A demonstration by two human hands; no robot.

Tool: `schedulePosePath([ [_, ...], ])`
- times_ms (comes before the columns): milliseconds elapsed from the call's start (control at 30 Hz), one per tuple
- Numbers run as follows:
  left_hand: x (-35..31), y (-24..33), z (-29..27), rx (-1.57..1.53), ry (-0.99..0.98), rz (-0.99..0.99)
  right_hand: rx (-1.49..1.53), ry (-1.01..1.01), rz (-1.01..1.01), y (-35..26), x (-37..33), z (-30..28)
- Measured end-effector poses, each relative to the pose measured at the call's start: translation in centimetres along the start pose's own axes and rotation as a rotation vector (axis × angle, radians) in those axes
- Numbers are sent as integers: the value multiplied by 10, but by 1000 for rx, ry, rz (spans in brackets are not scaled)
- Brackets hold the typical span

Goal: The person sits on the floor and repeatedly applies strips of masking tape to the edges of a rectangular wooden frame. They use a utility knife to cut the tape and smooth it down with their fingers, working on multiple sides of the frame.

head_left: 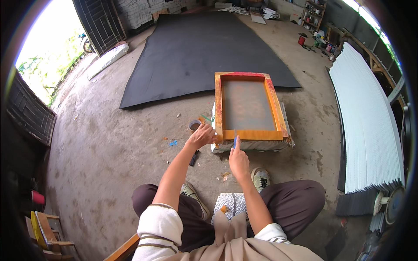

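A wooden screen-printing frame [218,104] with stretched grey mesh [248,104] lies on a low stack of pale sheets [261,146]. Orange-brown tape [257,135] covers its near rail. My right hand [239,164] is closed on a blue-handled cutter knife [235,142], whose thin blade points away from me over that rail. At the frame's near left corner, my left hand [202,135] has its fingers bent and pressed together; whatever they pinch is too small to make out. A tape roll [194,126] stands on the floor just behind my left hand.
A large black sheet [209,52] covers the floor beyond the frame. Stacked white corrugated panels [365,117] stand along the right. Tape scraps, including a blue piece [173,142], lie left of my hands. A white textured block [230,204] sits between my feet.
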State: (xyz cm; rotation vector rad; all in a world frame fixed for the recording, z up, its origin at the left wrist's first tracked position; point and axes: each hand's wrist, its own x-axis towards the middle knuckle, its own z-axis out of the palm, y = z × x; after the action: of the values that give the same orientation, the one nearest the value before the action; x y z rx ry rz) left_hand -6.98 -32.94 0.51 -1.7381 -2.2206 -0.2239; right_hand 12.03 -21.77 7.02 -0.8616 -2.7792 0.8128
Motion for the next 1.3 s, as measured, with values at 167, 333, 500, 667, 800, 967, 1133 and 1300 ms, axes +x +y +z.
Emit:
schedulePosePath([
  [167, -21, -17, -24, -123, -270, -34, 237, 244, -116, 17, 33, 41],
  [333, -43, -53, -57, -256, -168, -92, 579, 91, -201, -10, 77, 74],
  [500, -97, -67, -58, -222, 108, -288, 583, 97, -363, -72, 81, 110],
  [667, -143, -63, 5, -287, 312, -670, 468, -30, -205, -72, 98, 205],
  [800, -173, -58, 61, -160, 228, -851, 196, -150, -241, -45, 107, 269],
  [967, -184, -52, 90, -171, -27, -957, 162, -297, -240, -33, 112, 295],
  [1133, -178, -43, 79, -189, 80, -979, 196, -235, -444, -37, 104, 266],
  [1300, -148, -49, 28, -235, 149, -887, 350, -518, -592, -61, 117, 163],
])
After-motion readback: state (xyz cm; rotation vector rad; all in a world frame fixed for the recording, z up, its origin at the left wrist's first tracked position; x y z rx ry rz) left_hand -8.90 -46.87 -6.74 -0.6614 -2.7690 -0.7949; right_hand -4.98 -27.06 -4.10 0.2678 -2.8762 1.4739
